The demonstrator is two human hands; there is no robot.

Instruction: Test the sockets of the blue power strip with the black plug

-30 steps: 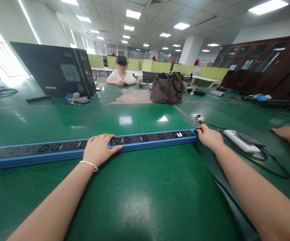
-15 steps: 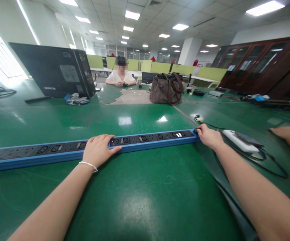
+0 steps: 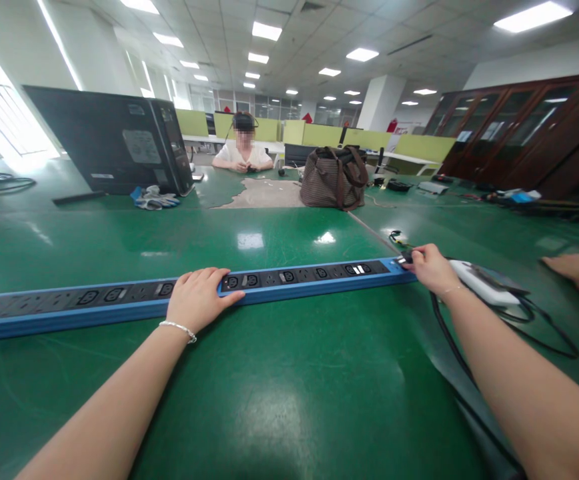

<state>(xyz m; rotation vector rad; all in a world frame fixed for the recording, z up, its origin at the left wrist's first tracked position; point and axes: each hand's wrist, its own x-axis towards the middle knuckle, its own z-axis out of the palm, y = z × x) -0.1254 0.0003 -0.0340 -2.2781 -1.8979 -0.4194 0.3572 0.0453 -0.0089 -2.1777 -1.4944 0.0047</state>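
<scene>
A long blue power strip (image 3: 289, 290) with a row of black sockets lies across the green table. My left hand (image 3: 197, 297) grips it near the middle, fingers over the far edge and thumb along the near side. At the strip's right end my right hand (image 3: 429, 267) pinches a black plug (image 3: 406, 256), whose metal prongs seem to show just over the blue end piece. From below that hand a black cable (image 3: 449, 337) runs down toward the table's near right.
Right of my hand lie a white adapter-like block (image 3: 487, 283) and looped cable. Another person's hand (image 3: 577, 267) rests at the far right. Farther back are a black computer case (image 3: 104, 140), gloves (image 3: 154, 198), a brown bag (image 3: 333, 177) and a seated person (image 3: 243, 150).
My right hand has shifted right with the plug, uncovering more of the strip's blue end. The left hand keeps its grip on the strip.
</scene>
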